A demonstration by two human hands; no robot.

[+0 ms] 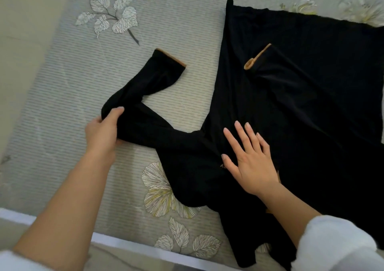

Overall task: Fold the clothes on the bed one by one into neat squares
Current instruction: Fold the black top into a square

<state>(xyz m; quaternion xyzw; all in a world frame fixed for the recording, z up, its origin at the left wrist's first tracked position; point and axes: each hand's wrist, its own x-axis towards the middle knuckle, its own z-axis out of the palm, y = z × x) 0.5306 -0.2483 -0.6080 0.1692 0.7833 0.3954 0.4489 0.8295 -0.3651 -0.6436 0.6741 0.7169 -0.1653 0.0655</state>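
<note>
Head view | left hand clamped on sleeve bend | right hand flat, fingers spread, on black top | top lay right of sleeve

The black garment runs off the right and bottom edges — a tan mark beside the right hand is too small to read
</note>
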